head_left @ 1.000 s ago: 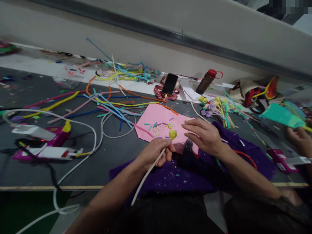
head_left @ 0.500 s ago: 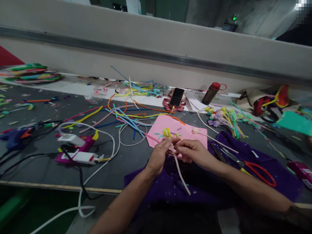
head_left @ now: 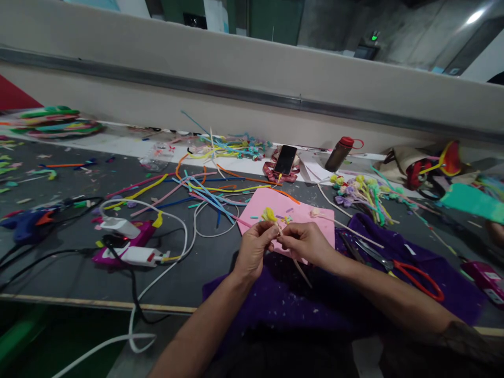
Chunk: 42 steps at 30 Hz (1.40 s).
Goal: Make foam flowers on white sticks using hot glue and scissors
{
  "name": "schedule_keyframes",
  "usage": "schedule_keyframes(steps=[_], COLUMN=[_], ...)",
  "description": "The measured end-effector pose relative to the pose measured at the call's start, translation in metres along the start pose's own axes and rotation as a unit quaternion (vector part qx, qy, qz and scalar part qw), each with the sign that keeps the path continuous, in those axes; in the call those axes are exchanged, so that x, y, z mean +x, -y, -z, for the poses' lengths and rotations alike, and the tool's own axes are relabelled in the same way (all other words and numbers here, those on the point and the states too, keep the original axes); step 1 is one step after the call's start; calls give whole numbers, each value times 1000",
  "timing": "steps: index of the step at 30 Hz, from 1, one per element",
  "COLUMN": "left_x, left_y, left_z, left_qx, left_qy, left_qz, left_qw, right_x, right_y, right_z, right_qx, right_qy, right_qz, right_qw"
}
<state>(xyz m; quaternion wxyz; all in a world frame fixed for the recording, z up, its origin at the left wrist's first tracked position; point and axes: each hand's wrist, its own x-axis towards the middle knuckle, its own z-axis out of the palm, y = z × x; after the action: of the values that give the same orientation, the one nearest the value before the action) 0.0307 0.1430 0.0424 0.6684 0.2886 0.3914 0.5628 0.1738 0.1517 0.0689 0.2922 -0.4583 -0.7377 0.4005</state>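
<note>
Over a pink sheet (head_left: 252, 202), both hands meet at a small pipe-cleaner flower. Its fuzzy yellow head (head_left: 269, 214) pokes up past the fingers. My left hand (head_left: 254, 249) is closed, pinching the flower just under that head. My right hand (head_left: 309, 242) is also closed, thumb and finger on the pale pipe-cleaner stem (head_left: 302, 274), whose free end slants down below the hand. The exact pinch spots are partly hidden by the fingers. Another pale stem with a cream-coloured head (head_left: 315, 213) lies on the sheet, to the right.
Scissors (head_left: 417, 278) with red handles lie on purple cloth (head_left: 444, 278) at right. Loose pipe cleaners (head_left: 208, 197) and finished flowers (head_left: 364, 194) lie farther back. A phone (head_left: 286, 159), bottle (head_left: 339, 154), power strip (head_left: 142, 233) and glue gun (head_left: 25, 226) stand around. Another person's hand (head_left: 495, 233) shows far right.
My right-hand fingers have closed in on the stem beside my left fingertips. The stem's free end has swung slightly up and right, with less of it showing.
</note>
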Motion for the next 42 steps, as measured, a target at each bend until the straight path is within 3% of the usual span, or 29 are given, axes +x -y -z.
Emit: schedule_keyframes(steps=[5, 10, 15, 21, 26, 35, 42], left_x=[2, 2, 0, 3, 6, 8, 9], left_y=[1, -2, -7, -6, -6, -6, -11], left_z=[2, 2, 1, 3, 3, 3, 6], left_qx=[3, 14, 28, 31, 42, 50, 27], left_qy=[-16, 7, 10, 31, 37, 20, -1], left_qz=[-1, 1, 24, 62, 57, 66, 48], left_qw=[1000, 1000, 999, 997, 997, 996, 998], right_x=[3, 1, -10, -23, -26, 3, 37], right_y=[-5, 2, 7, -24, -43, -62, -74], right_z=[-8, -5, 24, 68, 85, 84, 70], right_qx=[-2, -15, -53, -60, -107, -305, -363], right_qy=[-2, 18, -12, -52, -41, 34, 80], right_qz=[-8, 11, 29, -19, -7, 43, 45], right_qw=[1000, 1000, 998, 997, 993, 951, 927])
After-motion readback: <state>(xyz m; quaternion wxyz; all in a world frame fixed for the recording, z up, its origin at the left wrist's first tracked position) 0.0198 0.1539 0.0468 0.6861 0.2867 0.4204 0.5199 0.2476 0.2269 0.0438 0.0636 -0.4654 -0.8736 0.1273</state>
